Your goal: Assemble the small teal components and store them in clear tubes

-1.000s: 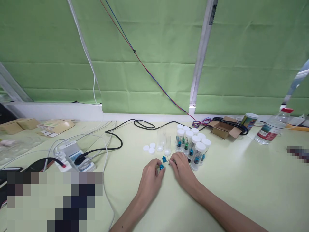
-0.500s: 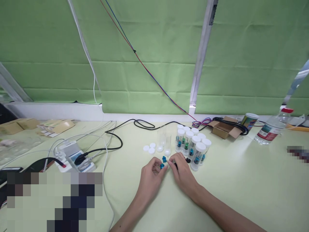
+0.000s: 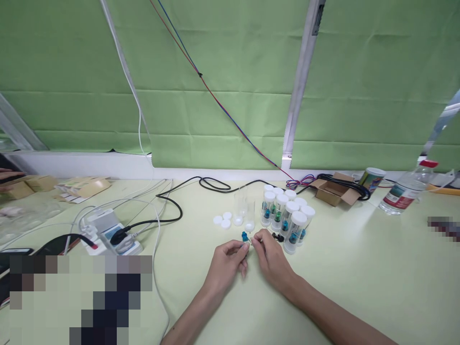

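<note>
My left hand (image 3: 230, 258) is closed in a pinch, and the small blue part it gripped a moment ago is mostly hidden by the fingers. Another small blue part (image 3: 245, 235) shows just beyond those fingertips. Close to the left thumb, my right hand (image 3: 268, 249) has thumb and forefinger pressed together at a thin, tiny piece I cannot make out. Small black pieces (image 3: 278, 237) lie beyond the right knuckles. Behind my hands stand uncapped clear tubes (image 3: 249, 215), with loose white caps (image 3: 225, 224) to their left.
Several white-capped clear tubes (image 3: 295, 232) holding blue or green parts stand to the right. Farther back are an open cardboard box (image 3: 334, 194) with black cable, a can (image 3: 372, 181) and a plastic bottle (image 3: 400, 194). A power strip (image 3: 120, 239) with cables lies left.
My left hand has turned, so its fingers now cover the blue part that showed in it. The right hand has shifted slightly, uncovering more of the black pieces.
</note>
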The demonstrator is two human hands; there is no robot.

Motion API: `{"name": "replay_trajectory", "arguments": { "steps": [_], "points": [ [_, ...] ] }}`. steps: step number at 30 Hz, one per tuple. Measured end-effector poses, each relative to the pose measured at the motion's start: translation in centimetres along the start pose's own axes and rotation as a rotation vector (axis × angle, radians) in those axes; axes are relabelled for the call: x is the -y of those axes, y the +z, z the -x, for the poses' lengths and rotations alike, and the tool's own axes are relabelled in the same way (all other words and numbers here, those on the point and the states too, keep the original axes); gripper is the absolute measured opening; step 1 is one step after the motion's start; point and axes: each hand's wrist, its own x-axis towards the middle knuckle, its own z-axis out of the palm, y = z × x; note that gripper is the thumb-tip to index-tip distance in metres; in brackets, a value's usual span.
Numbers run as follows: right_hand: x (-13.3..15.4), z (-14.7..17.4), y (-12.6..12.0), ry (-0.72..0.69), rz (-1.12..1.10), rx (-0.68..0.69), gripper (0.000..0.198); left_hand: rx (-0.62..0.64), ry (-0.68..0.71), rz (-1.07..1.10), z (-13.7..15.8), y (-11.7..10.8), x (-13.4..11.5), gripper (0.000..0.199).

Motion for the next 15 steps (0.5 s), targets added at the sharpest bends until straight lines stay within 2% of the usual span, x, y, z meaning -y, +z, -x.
{"name": "replay_trajectory", "arguments": {
  "steps": [9, 15],
  "points": [
    [-0.13, 0.21, 0.07, 0.104, -0.03, 0.018, 0.022, -0.068, -0.007, 0.082, 0.67, 0.66, -1.12, 0.04],
    [0.0, 0.13, 0.0, 0.134, -0.074, 0.025, 0.022, 0.014, -0.01, 0.262, 0.66, 0.89, -0.41, 0.041]
  ]
}}
